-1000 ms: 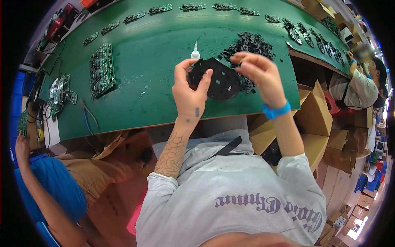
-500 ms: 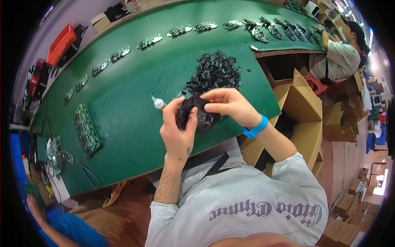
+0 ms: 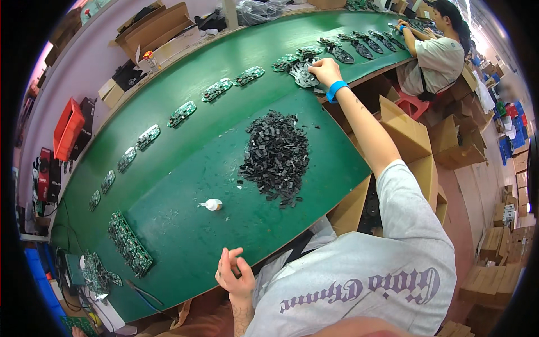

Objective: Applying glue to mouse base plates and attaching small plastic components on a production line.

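Pile of black pieces: the small pile (image 3: pixel 276 154) sits on the green table (image 3: pixel 185 241), well apart from both hands.
Right hand: beyond the pile, the right hand (image 3: pixel 325 72) pinches the edge of a greyish perforated part (image 3: pixel 303 78) between its fingertips.
Perforated part: beyond the pile and slightly right of it, just beside the circuit boards (image 3: pixel 216 89) that curve round the pile's far and left sides.
Left hand: left of the pile and nearer the person, the left hand (image 3: pixel 236 272) is loosely curled, grasping nothing.
Bottle: a white bottle (image 3: pixel 213 204) (narrow-nozzled) is left of the pile, nearer the person.
Pliers: the pliers (image 3: pixel 144 293) lie farther left of the pile.
Co-worker: another person (image 3: pixel 438 62) sits beyond the pile, to its right.
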`<state>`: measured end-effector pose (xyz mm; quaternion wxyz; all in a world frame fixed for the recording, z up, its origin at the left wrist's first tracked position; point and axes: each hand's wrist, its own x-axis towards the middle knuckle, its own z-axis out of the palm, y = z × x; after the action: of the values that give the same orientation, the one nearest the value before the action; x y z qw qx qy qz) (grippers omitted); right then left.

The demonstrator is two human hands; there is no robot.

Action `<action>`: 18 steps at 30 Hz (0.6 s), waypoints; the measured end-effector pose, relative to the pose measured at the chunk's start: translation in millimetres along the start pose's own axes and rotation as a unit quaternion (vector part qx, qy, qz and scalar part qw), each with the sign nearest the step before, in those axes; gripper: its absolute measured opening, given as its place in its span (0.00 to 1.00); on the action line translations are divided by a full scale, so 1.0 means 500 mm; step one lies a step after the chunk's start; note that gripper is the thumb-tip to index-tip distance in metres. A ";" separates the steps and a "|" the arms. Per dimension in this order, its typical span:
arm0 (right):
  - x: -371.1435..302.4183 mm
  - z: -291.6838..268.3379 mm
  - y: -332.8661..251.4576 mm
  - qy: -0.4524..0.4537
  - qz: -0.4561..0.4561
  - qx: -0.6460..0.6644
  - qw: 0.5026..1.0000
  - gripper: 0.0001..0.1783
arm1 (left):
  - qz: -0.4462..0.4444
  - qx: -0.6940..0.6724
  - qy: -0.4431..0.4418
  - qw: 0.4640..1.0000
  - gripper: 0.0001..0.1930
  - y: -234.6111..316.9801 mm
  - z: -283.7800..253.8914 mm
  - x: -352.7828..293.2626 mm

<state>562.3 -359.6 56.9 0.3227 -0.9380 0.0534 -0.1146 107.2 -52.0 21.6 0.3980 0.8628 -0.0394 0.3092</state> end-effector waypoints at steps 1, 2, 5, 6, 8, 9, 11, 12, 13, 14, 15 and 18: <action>0.007 0.011 -0.003 -0.009 0.011 -0.015 1.000 0.16 | -0.004 0.004 0.002 1.000 0.26 -0.005 -0.003 -0.006; 0.014 0.016 -0.003 0.009 -0.001 -0.022 1.000 0.16 | -0.034 0.005 0.006 0.999 0.24 -0.008 -0.006 -0.011; 0.026 0.040 -0.012 0.024 -0.020 -0.054 0.998 0.16 | -0.072 0.005 0.028 0.997 0.21 -0.016 -0.004 -0.016; 0.028 0.045 -0.018 0.028 -0.025 -0.081 0.996 0.16 | -0.055 0.024 0.019 0.998 0.20 -0.018 -0.002 -0.013; 0.028 0.051 -0.029 0.005 -0.024 -0.104 0.994 0.19 | -0.039 0.058 0.003 0.998 0.19 -0.018 -0.002 -0.010; 0.026 0.053 -0.038 0.004 -0.025 -0.104 0.994 0.19 | -0.039 0.058 0.004 0.998 0.19 -0.017 0.000 -0.008; 0.022 0.060 -0.059 0.001 -0.015 -0.166 0.986 0.18 | -0.013 0.074 0.007 0.997 0.18 -0.016 0.002 -0.001; 0.020 0.065 -0.062 0.007 -0.034 -0.204 0.978 0.19 | -0.013 0.074 0.007 0.997 0.18 -0.016 0.002 -0.001; 0.021 0.064 -0.063 0.008 -0.035 -0.204 0.978 0.19 | -0.008 0.077 0.008 0.997 0.17 -0.017 0.001 0.000; 0.023 0.062 -0.064 0.012 -0.050 -0.222 0.974 0.20 | -0.003 0.080 0.009 0.997 0.16 -0.017 0.002 0.001; 0.022 0.063 -0.064 0.014 -0.065 -0.240 0.968 0.22 | -0.003 0.080 0.009 0.997 0.16 -0.017 0.001 0.001; 0.024 0.025 -0.046 0.079 -0.070 -0.226 0.968 0.28 | 0.010 0.087 0.013 0.996 0.15 -0.016 0.001 0.003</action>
<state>577.8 -336.1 63.8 0.0888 -0.9759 0.0377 -0.1958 111.3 -46.4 17.0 0.3190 0.8897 -0.0157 0.3262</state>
